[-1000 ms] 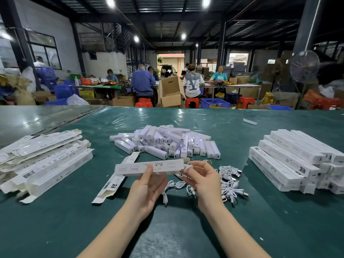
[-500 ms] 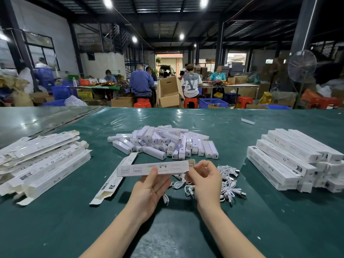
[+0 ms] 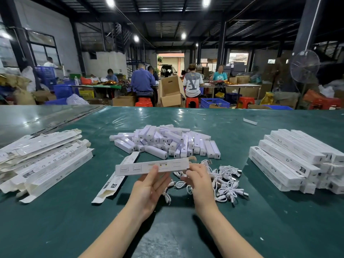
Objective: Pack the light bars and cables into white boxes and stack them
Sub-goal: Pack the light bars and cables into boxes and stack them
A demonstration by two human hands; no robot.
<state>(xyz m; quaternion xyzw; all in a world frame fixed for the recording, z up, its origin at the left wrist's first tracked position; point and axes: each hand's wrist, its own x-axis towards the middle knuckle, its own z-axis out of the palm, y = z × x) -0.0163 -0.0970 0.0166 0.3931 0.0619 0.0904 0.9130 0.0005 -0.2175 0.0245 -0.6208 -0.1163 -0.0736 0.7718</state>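
Note:
I hold a long white box (image 3: 149,167) level above the green table. My left hand (image 3: 149,189) grips it from below, thumb on its front face. My right hand (image 3: 198,176) pinches the box's right end, where a brown flap sticks out. A heap of white light bars (image 3: 167,143) lies just behind the box. Coiled white cables (image 3: 226,183) lie to the right of my right hand. Flat unfolded boxes (image 3: 42,161) are piled at the left, and one more flat box (image 3: 115,181) lies under my left hand. Packed boxes (image 3: 290,159) are stacked at the right.
The green table (image 3: 167,229) runs wide, with a grey table (image 3: 28,120) joined at the far left. A small white piece (image 3: 250,121) lies far back on the right. People sit at tables behind, among cardboard boxes, blue crates and red stools. A fan (image 3: 305,66) stands back right.
The box has stayed level in both hands and sunk slightly nearer the cables. My right hand's fingers have shifted at the box's right end flap.

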